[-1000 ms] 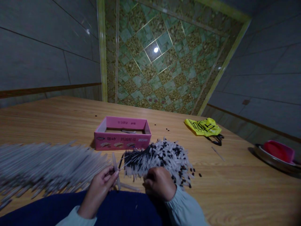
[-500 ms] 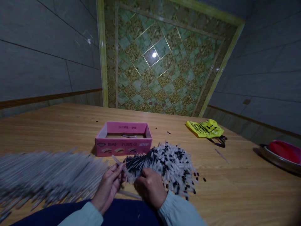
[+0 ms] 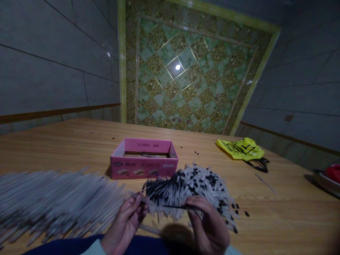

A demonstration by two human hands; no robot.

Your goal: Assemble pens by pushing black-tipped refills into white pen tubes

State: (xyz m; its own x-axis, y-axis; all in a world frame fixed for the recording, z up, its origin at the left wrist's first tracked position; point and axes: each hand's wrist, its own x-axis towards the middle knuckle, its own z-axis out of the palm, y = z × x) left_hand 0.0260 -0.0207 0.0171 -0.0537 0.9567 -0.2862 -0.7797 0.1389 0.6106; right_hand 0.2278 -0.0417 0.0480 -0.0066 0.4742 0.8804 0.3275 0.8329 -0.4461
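My left hand (image 3: 127, 219) pinches a slim translucent plastic tube (image 3: 145, 199), which slants over the near edge of a pile. A thin dark stick (image 3: 174, 207), like a pen refill, is pinched in my right hand (image 3: 208, 223) and points left toward the tube. Whether stick and tube touch is too blurred to tell. The pile of thin sticks (image 3: 204, 182) with white and black ends lies just beyond both hands. Left of my left hand spreads a broad heap of long translucent tubes (image 3: 63, 198).
A pink open-topped box (image 3: 145, 169) stands behind the piles, a few thin pieces inside. To the right lie a yellow bag (image 3: 241, 149) with black straps, a lone tube (image 3: 266, 183) and small black bits (image 3: 247, 214). A red item in a dish (image 3: 333, 173) sits at the far right.
My right hand has moved right, away from my left, and the dark stick now shows stretched between them. My left hand still holds its tube. The view has shifted slightly.
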